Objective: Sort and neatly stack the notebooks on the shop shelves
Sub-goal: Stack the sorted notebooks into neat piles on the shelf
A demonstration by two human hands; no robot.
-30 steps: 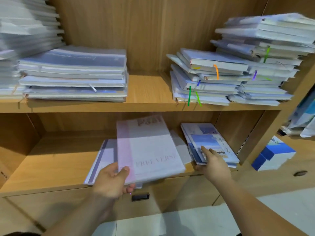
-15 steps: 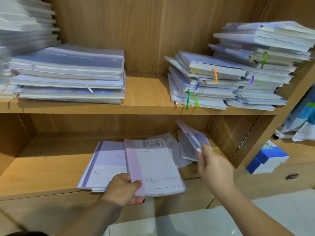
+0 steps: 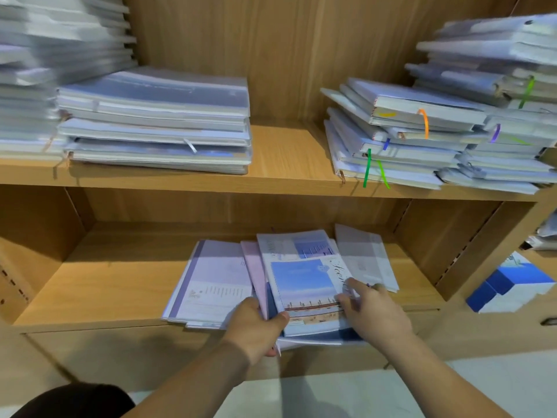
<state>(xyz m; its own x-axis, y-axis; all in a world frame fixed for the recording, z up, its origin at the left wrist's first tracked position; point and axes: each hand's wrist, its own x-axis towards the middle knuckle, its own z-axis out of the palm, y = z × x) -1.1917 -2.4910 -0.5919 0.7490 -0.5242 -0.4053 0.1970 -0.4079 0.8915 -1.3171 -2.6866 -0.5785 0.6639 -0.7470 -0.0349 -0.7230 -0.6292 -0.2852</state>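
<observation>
Notebooks mid-sort on the lower shelf (image 3: 105,282). The blue-cover notebook (image 3: 304,285), held tilted in the air by the right hand (image 3: 373,312) half a second earlier, now lay face up on the pink notebook (image 3: 256,267), so one pile had begun (its skewed edges suggested squaring remained). Its long axis ran front to back, far end leaning slightly left, near end overhanging the shelf lip. The left hand (image 3: 256,324) gripped the pile's near-left corner, thumb on top. The right hand rested on the cover's right edge, fingers fairly straight, gripping nothing. A lavender notebook (image 3: 211,276) lay just left, partly beneath.
</observation>
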